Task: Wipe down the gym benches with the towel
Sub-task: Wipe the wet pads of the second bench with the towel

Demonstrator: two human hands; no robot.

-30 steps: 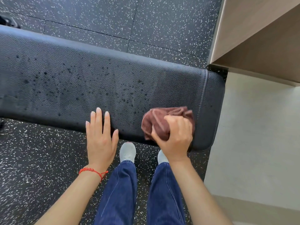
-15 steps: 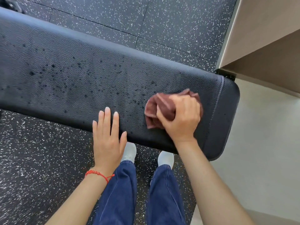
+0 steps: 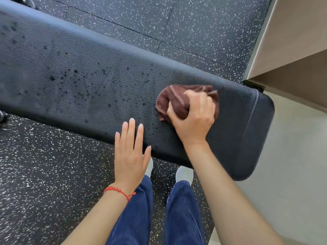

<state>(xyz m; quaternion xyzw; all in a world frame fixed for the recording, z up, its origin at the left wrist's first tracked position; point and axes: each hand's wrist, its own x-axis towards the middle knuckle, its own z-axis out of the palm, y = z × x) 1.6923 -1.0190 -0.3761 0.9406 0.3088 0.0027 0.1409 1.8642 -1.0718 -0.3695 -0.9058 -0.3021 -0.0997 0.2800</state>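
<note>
right hand (image 3: 192, 119) grip on maroon towel (image 3: 174, 101), wet black bench (image 3: 88, 82), no writing

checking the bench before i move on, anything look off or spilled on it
Yes: dark droplets speckle the bench pad across its middle and left, some close beside the left hand. The part under and right of the towel, bunched in the right hand, shows none. No tear or damage is visible.

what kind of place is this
Most likely a gym: a long black padded bench dotted with droplets, dark speckled rubber floor tiles, and a right hand wiping it with a brown towel.
</note>
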